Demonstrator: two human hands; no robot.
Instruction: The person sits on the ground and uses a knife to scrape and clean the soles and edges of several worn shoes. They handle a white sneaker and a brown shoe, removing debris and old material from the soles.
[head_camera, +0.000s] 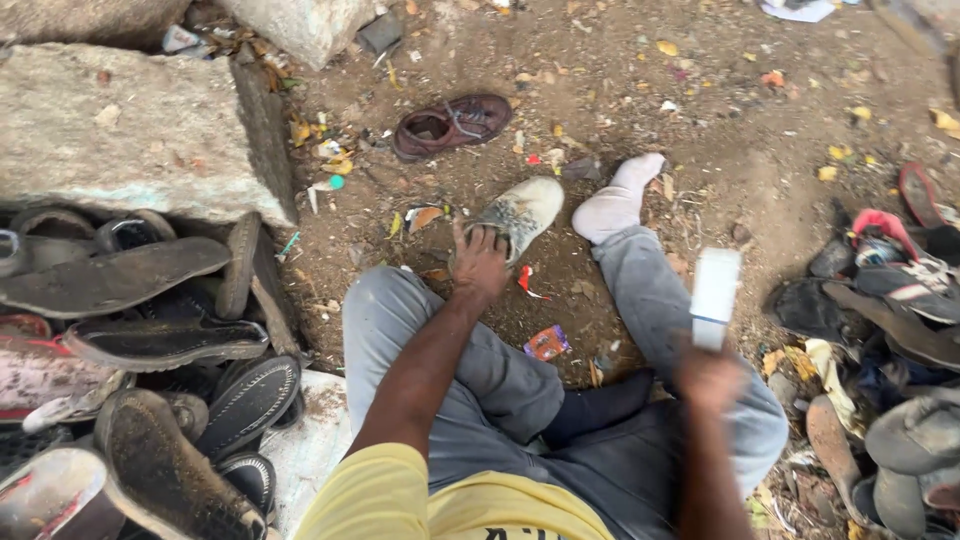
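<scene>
While your left hand (480, 262) sits on heel end of pale dirty shoe (520, 212), fingers curled over its collar, shoe lies on dirt just ahead of your left knee, toe pointing away. Right hand (712, 378) closed around lower end of white block (715, 297), held upright above right thigh (blurred; can't tell what it is). Judgement: shoe light, upper soft and crushable, sole stiffer, grit coating gives fair friction. Best hold: heel collar or sole edge, not toe. Brown shoe (450, 123) lies well apart, beyond.
</scene>
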